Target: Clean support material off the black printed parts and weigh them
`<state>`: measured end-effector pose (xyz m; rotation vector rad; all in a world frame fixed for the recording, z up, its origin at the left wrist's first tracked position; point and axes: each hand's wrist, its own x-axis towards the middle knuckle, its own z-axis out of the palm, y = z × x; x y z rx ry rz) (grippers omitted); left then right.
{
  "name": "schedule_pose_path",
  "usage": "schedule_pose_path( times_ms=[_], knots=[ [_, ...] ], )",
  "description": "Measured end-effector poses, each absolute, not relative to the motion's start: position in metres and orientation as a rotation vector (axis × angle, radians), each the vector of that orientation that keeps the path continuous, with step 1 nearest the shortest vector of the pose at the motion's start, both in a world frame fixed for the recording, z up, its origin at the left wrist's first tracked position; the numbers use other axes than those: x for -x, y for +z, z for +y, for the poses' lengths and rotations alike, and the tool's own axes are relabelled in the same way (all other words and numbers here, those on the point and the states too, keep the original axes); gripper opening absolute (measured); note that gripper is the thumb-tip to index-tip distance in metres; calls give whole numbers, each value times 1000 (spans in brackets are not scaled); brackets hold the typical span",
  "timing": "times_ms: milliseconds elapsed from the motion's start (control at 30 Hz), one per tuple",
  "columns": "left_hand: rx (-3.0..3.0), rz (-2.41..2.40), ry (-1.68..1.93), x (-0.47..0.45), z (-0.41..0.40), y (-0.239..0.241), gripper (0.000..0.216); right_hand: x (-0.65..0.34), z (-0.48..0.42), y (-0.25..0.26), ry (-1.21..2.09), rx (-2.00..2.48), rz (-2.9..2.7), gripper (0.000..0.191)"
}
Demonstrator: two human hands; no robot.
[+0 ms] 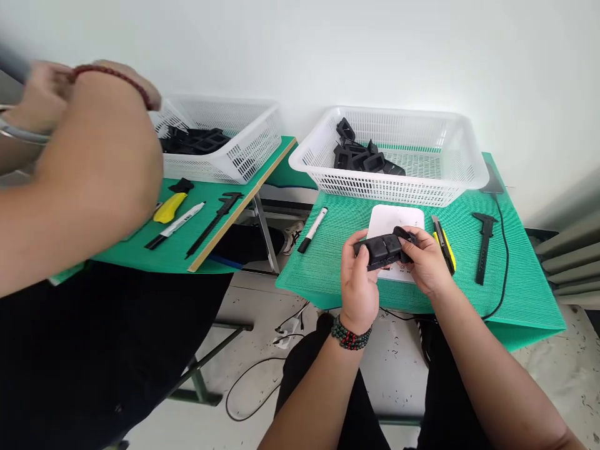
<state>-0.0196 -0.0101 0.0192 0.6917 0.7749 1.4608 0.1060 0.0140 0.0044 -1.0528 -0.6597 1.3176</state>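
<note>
Above a white scale-like device [394, 217], both my hands grip a black molded part [383, 249] with block-shaped sections. My left hand [360, 281] closes round its left end, thumb in front. At the right end, my right hand [425, 259] pinches it, close to a small raised black flap [404, 235]. I cannot tell whether that flap belongs to the same piece. A yellow utility knife [444, 245] lies just right of my right hand. Farther right rests a black caliper [484, 247]. To the left lies a white marker [314, 229] with a black cap.
A white basket [389, 181] holding black parts [360, 156] stands at the back of the green table [328, 275]. On the left, a co-worker's arm [98, 162] reaches over a second table with another basket [239, 150], a marker and a caliper [215, 222]. A cable [505, 262] runs along the right.
</note>
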Motion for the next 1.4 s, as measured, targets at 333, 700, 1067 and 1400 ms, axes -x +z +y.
schedule_pose_path(
  times_ms=[333,700,1067,1400],
  knots=[
    [-671,829,1416,25,-9,23,14,-98,12,1,1280,1053,-613,38],
    [-616,851,1301,43,7,22,21,-101,0,9,1483,1021,-940,27],
    [-491,718,1406,30,1,20,37,-87,2,0,1212,1071,-839,29],
    [-669,699,1315,10,-15,11,35,-94,-1,1,1108,1024,-658,34]
  ],
)
